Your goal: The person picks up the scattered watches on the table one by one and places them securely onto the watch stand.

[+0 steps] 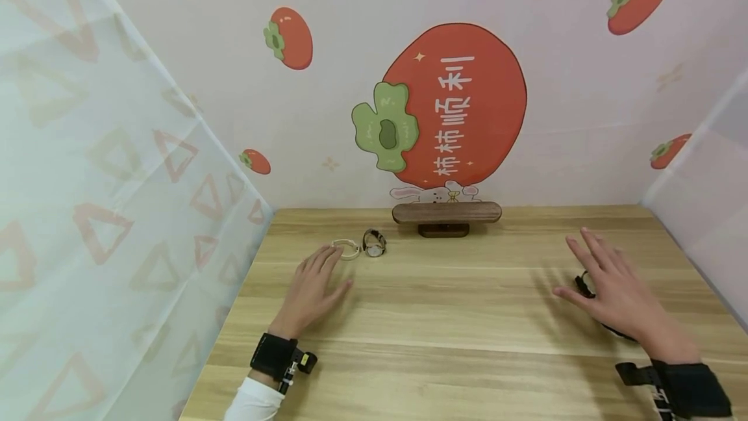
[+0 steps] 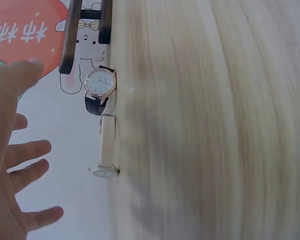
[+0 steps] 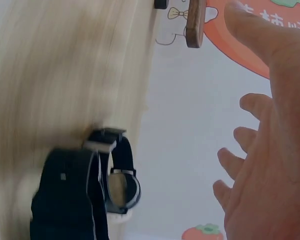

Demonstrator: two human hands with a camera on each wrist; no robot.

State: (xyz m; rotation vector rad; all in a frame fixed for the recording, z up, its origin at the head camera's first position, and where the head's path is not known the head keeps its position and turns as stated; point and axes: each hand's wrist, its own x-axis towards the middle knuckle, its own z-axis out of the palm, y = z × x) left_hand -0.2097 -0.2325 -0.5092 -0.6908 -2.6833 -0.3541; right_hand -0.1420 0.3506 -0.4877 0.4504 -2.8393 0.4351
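Note:
My left hand (image 1: pixel 312 288) hovers over the table's left side with its fingers extended and holds nothing. By its fingertips lies a white-strapped watch (image 1: pixel 349 249). Just right of that stands a watch with a dark strap and a pale face (image 1: pixel 374 243), gold-rimmed in the left wrist view. At the right my right hand (image 1: pixel 622 291) is spread above the table, holding nothing. Under it, partly hidden, is a black watch (image 3: pixel 122 152). A second black strap (image 3: pixel 65 195) stands nearer the right wrist camera. A dark wooden stand with a rounded bar (image 1: pixel 447 213) is at the back middle.
The wood-grain table (image 1: pixel 444 343) ends at a back wall (image 1: pixel 561 148) printed with persimmons. A pale patterned side panel (image 1: pixel 117 213) slopes along the left, and another panel (image 1: pixel 713 193) stands at the right.

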